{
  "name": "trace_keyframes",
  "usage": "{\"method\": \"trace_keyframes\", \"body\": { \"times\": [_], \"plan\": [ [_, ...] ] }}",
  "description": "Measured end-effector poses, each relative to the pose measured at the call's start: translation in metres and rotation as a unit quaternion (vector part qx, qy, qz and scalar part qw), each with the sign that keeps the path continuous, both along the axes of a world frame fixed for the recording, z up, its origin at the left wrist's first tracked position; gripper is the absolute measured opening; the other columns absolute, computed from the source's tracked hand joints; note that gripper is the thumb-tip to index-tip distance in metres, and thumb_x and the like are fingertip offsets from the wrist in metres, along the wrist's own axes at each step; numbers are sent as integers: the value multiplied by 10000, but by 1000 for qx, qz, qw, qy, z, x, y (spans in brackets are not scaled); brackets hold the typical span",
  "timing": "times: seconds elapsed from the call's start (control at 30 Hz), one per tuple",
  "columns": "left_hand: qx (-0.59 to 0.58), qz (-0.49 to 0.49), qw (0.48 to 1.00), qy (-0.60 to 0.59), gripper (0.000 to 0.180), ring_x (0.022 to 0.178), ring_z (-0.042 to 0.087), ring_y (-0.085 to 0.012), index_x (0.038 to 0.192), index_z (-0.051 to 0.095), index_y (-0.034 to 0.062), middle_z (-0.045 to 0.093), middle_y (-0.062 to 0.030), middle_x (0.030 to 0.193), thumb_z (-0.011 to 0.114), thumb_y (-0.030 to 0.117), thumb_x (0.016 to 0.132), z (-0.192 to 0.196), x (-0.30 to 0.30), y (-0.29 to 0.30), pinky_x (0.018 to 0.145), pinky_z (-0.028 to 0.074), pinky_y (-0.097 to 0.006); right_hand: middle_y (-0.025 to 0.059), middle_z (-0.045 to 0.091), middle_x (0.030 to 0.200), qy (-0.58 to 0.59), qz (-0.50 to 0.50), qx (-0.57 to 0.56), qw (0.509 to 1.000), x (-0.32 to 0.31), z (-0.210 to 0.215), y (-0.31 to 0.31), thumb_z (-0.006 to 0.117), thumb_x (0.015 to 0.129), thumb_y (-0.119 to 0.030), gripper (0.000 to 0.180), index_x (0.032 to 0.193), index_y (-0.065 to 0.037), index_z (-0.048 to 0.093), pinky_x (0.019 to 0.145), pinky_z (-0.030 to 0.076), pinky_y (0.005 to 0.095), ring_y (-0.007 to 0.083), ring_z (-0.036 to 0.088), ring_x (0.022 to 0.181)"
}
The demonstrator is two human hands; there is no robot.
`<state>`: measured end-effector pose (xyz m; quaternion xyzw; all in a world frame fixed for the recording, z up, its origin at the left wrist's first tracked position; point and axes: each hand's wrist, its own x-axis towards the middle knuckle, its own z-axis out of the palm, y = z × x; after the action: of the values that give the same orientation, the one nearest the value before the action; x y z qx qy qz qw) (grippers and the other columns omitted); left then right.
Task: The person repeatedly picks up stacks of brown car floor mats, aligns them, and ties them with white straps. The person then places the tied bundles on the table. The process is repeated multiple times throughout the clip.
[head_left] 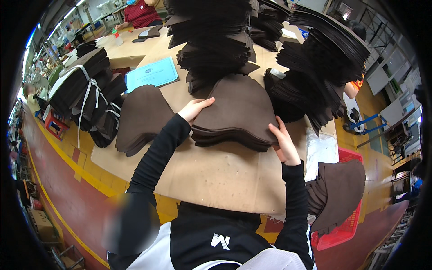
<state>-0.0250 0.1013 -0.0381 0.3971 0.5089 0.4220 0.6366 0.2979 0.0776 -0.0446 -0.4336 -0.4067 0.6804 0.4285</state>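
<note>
A stack of dark brown cut panels [240, 112], each with a curved outline, lies in the middle of the table between my hands. My left hand [196, 109] grips its left edge, thumb on the top panel and fingers hidden beneath or behind. On the right edge my right hand [284, 140] has its thumb on top and its fingers along the side. Just left of my left forearm rests a second, similar stack of brown panels [145, 114]. Directly behind the held stack rises a tall pile of dark panels [211, 40].
Another high pile [321, 63] leans at the right. Bundles tied with white strips [81, 85] stand at the left, near a light-blue booklet [153, 73]. A red basket [351, 225] with fanned panels sits low right, beside a clear plastic sheet [320, 150]. Someone in red [143, 15] is across the table.
</note>
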Motion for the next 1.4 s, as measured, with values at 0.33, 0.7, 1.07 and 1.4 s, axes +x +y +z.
{"method": "trace_keyframes", "body": {
  "times": [0.33,0.7,1.07,1.4],
  "plan": [
    [0,-33,999,0,744,1088,591,-190,1380,364,-79,558,-159,1262,727,290,846,-17,4,12,926,487,-290,170,353,1505,-134,16,160,978,-6,-15,-3,624,920,-141,751,1520,4,197,1118,287,312,228,355,1380],
    [316,-71,946,-2,511,1017,558,-125,1271,454,6,607,-72,1092,686,-10,815,-10,8,-111,937,404,-263,139,520,1350,-211,14,287,934,3,-9,-35,829,716,-94,862,1435,-8,360,1059,381,347,212,480,1261],
    [330,-56,935,120,1074,1291,453,-269,1525,174,49,465,-171,1380,833,112,679,-88,16,-159,1098,342,-374,98,495,1195,-153,1,361,920,-15,-52,-127,803,655,10,721,1270,-59,432,1001,396,317,201,503,1121],
    [304,-14,926,223,689,1023,604,-179,1294,458,-13,628,-101,1144,789,-34,690,-90,14,-156,904,480,-310,95,560,1053,-206,-71,378,900,-17,-34,-127,901,582,-53,676,1147,-36,530,874,483,337,240,585,968]
  ]
}}
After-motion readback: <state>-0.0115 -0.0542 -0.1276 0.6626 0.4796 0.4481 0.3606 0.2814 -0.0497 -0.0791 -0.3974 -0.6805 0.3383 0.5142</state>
